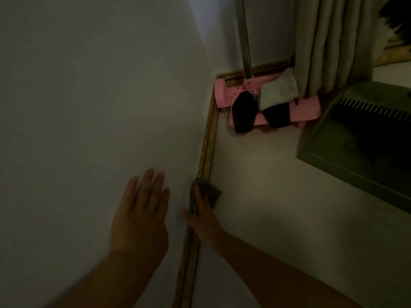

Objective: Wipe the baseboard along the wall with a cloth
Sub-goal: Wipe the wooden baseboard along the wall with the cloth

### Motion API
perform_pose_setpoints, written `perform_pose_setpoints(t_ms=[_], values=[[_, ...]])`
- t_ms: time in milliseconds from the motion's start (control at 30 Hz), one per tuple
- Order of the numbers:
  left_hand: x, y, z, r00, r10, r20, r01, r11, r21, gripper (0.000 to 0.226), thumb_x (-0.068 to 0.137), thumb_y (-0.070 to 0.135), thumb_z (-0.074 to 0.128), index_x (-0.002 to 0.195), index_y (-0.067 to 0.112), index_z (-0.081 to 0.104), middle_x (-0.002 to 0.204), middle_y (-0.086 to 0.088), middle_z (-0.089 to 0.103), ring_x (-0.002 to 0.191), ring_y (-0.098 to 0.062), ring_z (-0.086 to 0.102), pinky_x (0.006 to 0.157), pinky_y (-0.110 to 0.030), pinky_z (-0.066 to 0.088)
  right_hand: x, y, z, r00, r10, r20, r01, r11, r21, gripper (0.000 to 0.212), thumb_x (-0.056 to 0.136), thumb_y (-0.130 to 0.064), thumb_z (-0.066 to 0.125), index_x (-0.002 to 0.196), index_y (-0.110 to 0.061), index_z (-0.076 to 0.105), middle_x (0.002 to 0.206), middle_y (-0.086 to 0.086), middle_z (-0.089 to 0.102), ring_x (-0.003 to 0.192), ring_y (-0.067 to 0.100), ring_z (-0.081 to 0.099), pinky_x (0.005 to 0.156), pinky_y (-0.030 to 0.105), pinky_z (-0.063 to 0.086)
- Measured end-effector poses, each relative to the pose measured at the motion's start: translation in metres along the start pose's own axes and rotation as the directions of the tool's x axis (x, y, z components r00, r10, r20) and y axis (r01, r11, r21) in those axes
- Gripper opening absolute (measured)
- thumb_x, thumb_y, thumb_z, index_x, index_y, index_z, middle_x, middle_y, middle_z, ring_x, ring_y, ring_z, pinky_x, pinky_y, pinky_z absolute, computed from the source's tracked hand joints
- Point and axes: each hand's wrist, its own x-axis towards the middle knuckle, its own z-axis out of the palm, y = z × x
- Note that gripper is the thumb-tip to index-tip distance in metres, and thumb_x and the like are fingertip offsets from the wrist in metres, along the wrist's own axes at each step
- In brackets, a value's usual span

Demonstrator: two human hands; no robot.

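A brown wooden baseboard (208,147) runs along the foot of the white wall (89,107) from the bottom of the view up to the corner. A small grey cloth (214,193) lies against the baseboard, and my right hand (203,221) presses it there with straight fingers, thumb up on the wall side. My left hand (142,216) rests flat on the wall with its fingers spread, just left of the cloth. The light is dim.
A pink flat mop head (307,107) with a metal pole (243,36), black pads and a white rag stands in the corner. A green dustpan (355,134) lies on the floor at right. Curtains (329,41) hang beyond it.
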Motion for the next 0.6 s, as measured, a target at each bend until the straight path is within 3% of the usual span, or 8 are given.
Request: perform_pose_setpoints(t_ms=[133,433,600], values=[[-0.010,0.008,0.006,1.000,-0.001,0.025,0.001,1.000,-0.010,0.070,0.096,0.048,0.014,0.137,0.011,-0.030,0.141,-0.020,-0.044,0.124,-0.043,-0.044,0.089,-0.058,-0.037,-0.010,0.008,0.013,1.000,-0.010,-0.019,0.011,0.999,0.033,0.093,0.069,-0.080,0.052,0.137,-0.058,-0.008,0.157,-0.015,-0.016,0.144,0.008,-0.001,0.115,0.032,0.020],[-0.027,0.012,0.010,1.000,-0.009,0.010,0.009,0.997,-0.071,0.067,0.096,0.045,0.015,0.144,0.014,-0.021,0.146,-0.015,-0.039,0.131,-0.038,-0.040,0.091,-0.055,-0.037,-0.017,0.014,0.012,1.000,-0.003,0.018,0.003,1.000,0.002,0.110,0.059,-0.091,0.048,0.145,-0.050,-0.008,0.159,-0.012,-0.014,0.146,0.010,-0.002,0.120,0.042,0.016],[-0.032,0.011,0.013,1.000,0.015,-0.008,-0.016,0.995,-0.099,0.067,0.096,0.044,0.015,0.144,0.013,-0.019,0.145,-0.016,-0.039,0.130,-0.039,-0.040,0.092,-0.055,-0.036,-0.007,0.008,0.009,1.000,0.020,-0.012,-0.019,1.000,0.015,0.100,0.072,-0.073,0.050,0.147,-0.044,-0.011,0.159,-0.008,-0.014,0.147,0.014,0.001,0.118,0.036,0.013]])
